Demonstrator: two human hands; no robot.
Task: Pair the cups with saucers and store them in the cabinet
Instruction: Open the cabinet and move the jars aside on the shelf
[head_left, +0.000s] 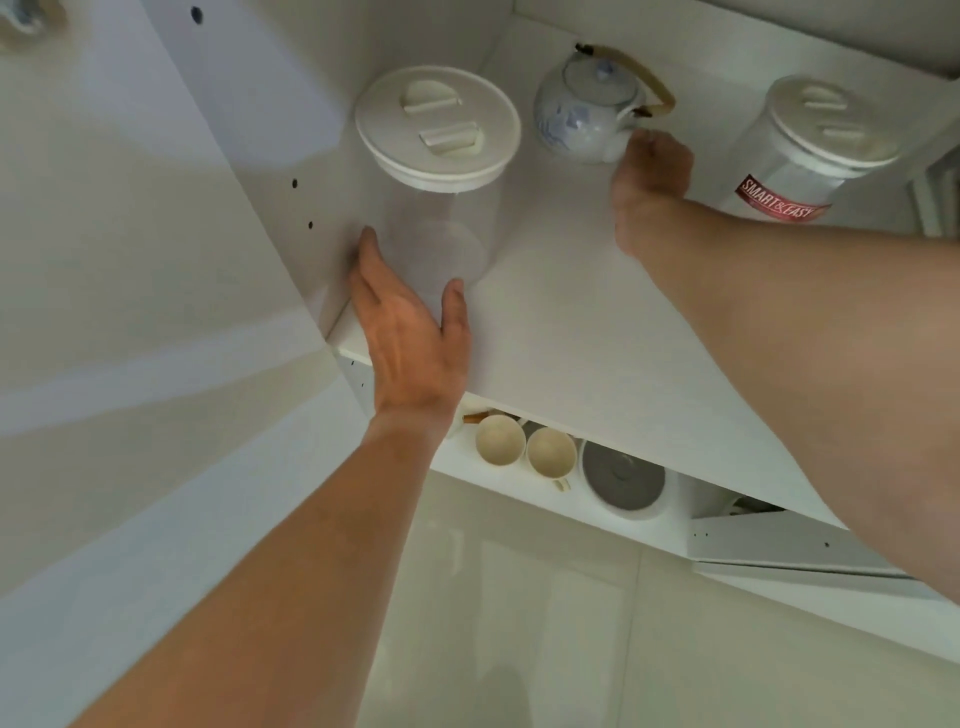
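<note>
I look into a white cabinet with a wide shelf (571, 322). My left hand (410, 332) wraps around the base of a clear plastic jar with a white lid (439, 124) at the shelf's left side. My right hand (652, 176) reaches to the back and grips the spout side of a white and blue teapot (582, 117) with a cane handle. Two cream cups (524, 447) stand side by side on the lower shelf, seen below the shelf's front edge. No saucers show.
A second clear jar with a white lid and a red label (800, 156) stands at the shelf's right. A grey-lidded pot (623, 478) sits beside the cups below. The cabinet's left wall (249, 130) is close to my left hand.
</note>
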